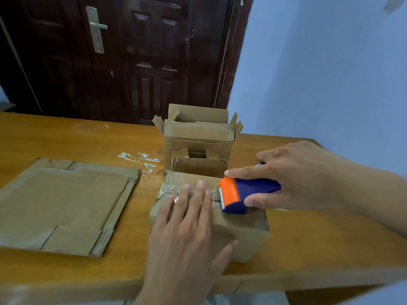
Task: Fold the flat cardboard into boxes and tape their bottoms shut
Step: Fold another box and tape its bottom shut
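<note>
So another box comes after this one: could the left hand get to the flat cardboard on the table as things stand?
Probably yes. The left hand lies flat on the box and holds nothing, and the flat cardboard lies uncovered just to its left on the table, with nothing between them.

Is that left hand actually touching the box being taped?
Touching. The head view shows the left hand lying flat on top of the box, fingers straight across the tape line, with no gap visible beneath them.

My right hand covers most of the tape dispenser, hiding its roll; my left hand hides the box seam at lower centre.
</note>
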